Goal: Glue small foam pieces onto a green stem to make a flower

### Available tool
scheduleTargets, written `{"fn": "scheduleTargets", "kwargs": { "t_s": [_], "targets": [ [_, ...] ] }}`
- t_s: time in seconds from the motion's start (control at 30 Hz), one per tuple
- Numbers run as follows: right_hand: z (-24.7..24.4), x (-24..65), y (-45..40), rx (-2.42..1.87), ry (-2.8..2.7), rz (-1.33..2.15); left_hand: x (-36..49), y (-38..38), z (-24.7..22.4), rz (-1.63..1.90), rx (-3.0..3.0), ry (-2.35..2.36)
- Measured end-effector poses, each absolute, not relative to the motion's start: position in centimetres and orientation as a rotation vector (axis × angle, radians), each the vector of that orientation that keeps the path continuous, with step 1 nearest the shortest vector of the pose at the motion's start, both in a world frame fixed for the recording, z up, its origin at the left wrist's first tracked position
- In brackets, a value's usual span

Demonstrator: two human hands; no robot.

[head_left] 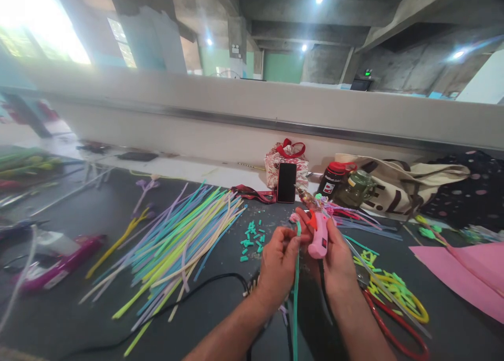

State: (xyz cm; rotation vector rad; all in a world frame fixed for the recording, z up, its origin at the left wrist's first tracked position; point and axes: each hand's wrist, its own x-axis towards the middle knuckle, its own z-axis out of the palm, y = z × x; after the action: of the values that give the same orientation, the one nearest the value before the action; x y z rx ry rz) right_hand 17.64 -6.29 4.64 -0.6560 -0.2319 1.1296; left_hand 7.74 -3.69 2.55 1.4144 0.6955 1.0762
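My left hand (277, 266) pinches a long green pipe cleaner (296, 292) near its top, where a small pink curl (294, 218) sits. The stem hangs down toward the table's near edge. My right hand (336, 258) is closed round a pink hot glue gun (319, 237) with an orange-red trigger. Its nozzle points up and away, just right of the pink curl. I cannot tell whether nozzle and curl touch. Short green pieces (252, 240) lie scattered left of my hands. Right of them are a heap of yellow-green pieces (394, 287) and red-handled scissors (394, 329).
A wide bundle of pastel pipe cleaners (185, 250) covers the left-centre of the dark table (220, 329). A black cable (197, 285) crosses it. A phone (286, 182), a black bottle (331, 179) and bags stand along the back. Pink sheet (460, 277) lies right; a magenta tool (65, 264) left.
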Motion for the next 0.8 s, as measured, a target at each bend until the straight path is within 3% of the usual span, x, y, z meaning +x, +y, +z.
{"fn": "scheduleTargets", "kwargs": {
  "t_s": [0.17, 0.53, 0.8],
  "targets": [
    [5.6, 18.8, -6.6, -0.693, -0.293, 1.114, 7.5, -2.8, 3.9, 0.999, 1.094, 0.658],
    [4.8, 19.3, -10.7, -1.232, -0.470, 0.792, 5.5, -1.7, 5.4, 0.895, 0.987, 0.661],
    [1.8, 22.0, -13.7, -1.777, -0.893, 0.272, 4.9, -1.4, 5.0, 0.828, 1.047, 0.733]
  ]
}}
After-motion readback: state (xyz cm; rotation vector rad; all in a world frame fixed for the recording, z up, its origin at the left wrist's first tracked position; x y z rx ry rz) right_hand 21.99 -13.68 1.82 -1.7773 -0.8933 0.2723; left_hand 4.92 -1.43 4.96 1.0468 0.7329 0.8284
